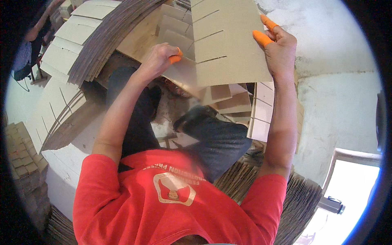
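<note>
my right hand [279,45] pinches the slotted cardboard sheet [228,41] at its right edge; my left hand [157,59] grips its lower-left corner. light, stiff, probably bends easily between slots.

A rough whitewashed wall [339,53] is seen at the right, with a bright window [351,196] set low in it. Stacks of cardboard [81,45] are piled around the floor.

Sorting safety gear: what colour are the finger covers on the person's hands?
Orange finger covers, clearest in the head view.
</note>
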A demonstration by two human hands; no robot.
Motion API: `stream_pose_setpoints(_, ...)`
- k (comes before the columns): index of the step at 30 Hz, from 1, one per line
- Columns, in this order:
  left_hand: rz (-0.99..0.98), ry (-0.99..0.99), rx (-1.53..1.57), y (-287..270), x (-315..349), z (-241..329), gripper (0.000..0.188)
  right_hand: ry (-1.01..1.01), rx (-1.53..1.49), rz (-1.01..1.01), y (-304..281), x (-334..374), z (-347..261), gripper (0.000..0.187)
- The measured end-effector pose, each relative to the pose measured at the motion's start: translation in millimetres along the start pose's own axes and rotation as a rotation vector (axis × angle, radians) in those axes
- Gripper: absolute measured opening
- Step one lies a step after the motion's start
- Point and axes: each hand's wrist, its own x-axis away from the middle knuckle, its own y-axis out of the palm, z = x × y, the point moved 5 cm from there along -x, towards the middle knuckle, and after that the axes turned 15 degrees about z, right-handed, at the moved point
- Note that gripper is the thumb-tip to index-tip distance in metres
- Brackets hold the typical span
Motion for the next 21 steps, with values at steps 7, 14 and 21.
stream_pose_setpoints(7, 0.001, 0.02, 0.01, -2.5, -2.8, -4.8, 0.016, -0.07, 0.046, 0.027, 13.6, 6.9, -6.3, 0.049)
stream_pose_setpoints(14, -0.003, 0.015, 0.041, 1.0, -1.5, -8.8, 0.016, -0.014, 0.015, 0.004, 14.2, 8.9, 4.3, 0.05)
stream_pose_setpoints(21, -0.045, 0.005, -0.01, 4.3, -4.7, -12.8, 0.015, -0.112, 0.022, -0.18, 64.5, 24.4, 2.1, 0.048)
